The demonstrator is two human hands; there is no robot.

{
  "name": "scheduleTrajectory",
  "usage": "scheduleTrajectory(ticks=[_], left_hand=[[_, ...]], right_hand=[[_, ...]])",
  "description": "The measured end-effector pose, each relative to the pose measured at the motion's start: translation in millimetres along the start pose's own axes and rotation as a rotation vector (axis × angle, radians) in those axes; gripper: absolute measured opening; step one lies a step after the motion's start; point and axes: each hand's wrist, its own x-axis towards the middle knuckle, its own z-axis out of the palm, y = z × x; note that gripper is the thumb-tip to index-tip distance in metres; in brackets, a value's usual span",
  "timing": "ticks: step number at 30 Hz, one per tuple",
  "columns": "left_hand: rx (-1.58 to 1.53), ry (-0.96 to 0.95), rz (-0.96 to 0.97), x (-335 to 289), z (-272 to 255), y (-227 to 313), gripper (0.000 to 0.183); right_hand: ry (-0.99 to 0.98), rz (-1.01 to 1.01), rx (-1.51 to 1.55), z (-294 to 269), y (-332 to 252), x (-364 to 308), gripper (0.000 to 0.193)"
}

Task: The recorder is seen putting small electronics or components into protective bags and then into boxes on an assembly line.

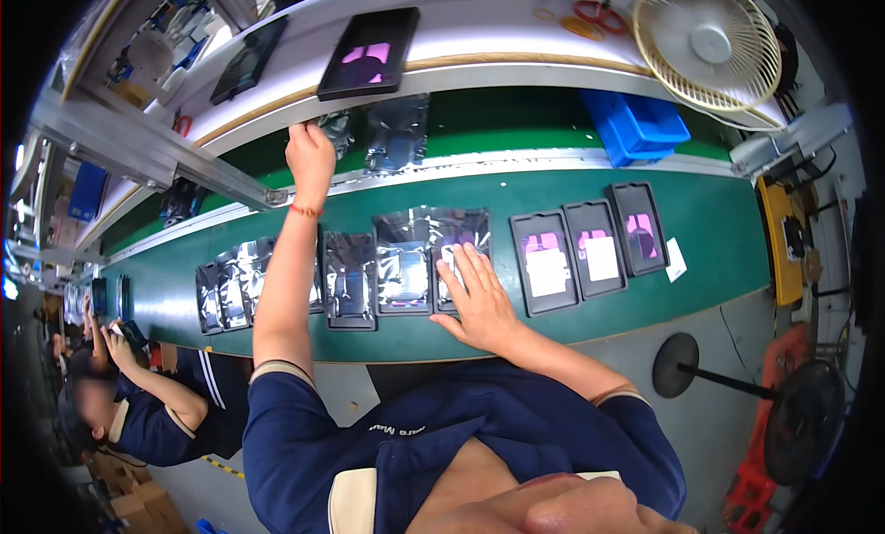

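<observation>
Left hand (311,158) closed on the edge of a shiny bagged tablet (337,128) at upper centre of the frame, on the far green belt (516,117). Right hand (476,292) open, fingers spread flat on another bagged tablet (458,248) at centre, on the near green belt (719,230). Row of bagged tablets (277,290) left of it, three bare dark tablets (590,246) right; blue bin (636,124) and fan (705,41) at upper right.
</observation>
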Motion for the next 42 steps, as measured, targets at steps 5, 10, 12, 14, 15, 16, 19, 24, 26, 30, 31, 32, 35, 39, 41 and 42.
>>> scheduleTrajectory(ticks=[5, 10, 12, 14, 15, 16, 19, 24, 26, 30, 31, 32, 35, 39, 41, 42], left_hand=[[-0.252, -0.147, -0.019, -95.5, -49.5, 152.0, 0.009], [-0.133, -0.303, 0.379, -194.8, -29.6, 234.1, 0.017], [-0.184, -0.425, 0.506, -226.8, -17.1, 253.3, 0.02], [-0.207, -0.541, 0.562, -254.1, -11.3, 260.9, 0.023], [-0.232, -0.582, 0.548, -267.9, -7.7, 261.0, 0.025], [-0.255, -0.631, 0.536, -273.5, -9.1, 262.3, 0.028], [-0.323, -0.614, 0.533, -277.5, -11.9, 258.9, 0.035], [-0.273, -0.796, 0.429, -281.0, -12.1, 243.8, 0.057], [-0.16, -0.764, 0.468, -274.2, -20.6, 242.8, 0.061], [-0.039, -0.761, 0.49, -271.1, -26.1, 222.6, 0.069], [-0.039, -0.758, 0.491, -269.6, -28.1, 215.7, 0.069], [-0.02, -0.772, 0.482, -266.3, -31.8, 210.1, 0.07], [-0.011, -0.76, 0.476, -256.7, -42.7, 189.4, 0.071], [0.053, -0.76, 0.461, -245.0, -62.9, 158.7, 0.072], [0.08, -0.767, 0.441, -239.1, -72.6, 145.6, 0.071], [0.077, -0.762, 0.434, -237.3, -74.1, 140.7, 0.07]], right_hand=[[0.34, 0.07, 0.093, -23.2, 4.9, -23.4, 0.045], [0.479, 0.266, -0.013, -59.8, 27.8, -71.3, 0.024], [0.515, 0.358, -0.022, -66.2, 39.7, -88.6, 0.019], [0.532, 0.422, -0.038, -69.8, 47.7, -102.1, 0.019], [0.545, 0.422, -0.013, -70.6, 50.8, -104.2, 0.019], [0.558, 0.428, 0.016, -69.0, 52.0, -106.7, 0.019], [0.565, 0.39, 0.034, -65.5, 52.7, -109.2, 0.021], [0.554, 0.326, 0.037, -68.2, 50.8, -101.3, 0.025], [0.575, 0.293, -0.047, -80.2, 56.6, -100.0, 0.028], [0.706, 0.408, -0.544, -128.7, 105.0, -102.2, 0.031], [0.722, 0.488, -0.655, -139.8, 128.5, -111.1, 0.031], [0.731, 0.558, -0.679, -151.0, 154.0, -123.4, 0.032], [0.65, 0.838, -0.555, -174.9, 213.2, -168.0, 0.04], [0.395, 0.986, -0.55, -184.2, 208.8, -168.2, 0.047], [0.378, 0.985, -0.542, -183.5, 206.5, -173.7, 0.046], [0.372, 0.977, -0.532, -185.4, 202.7, -178.4, 0.046]])
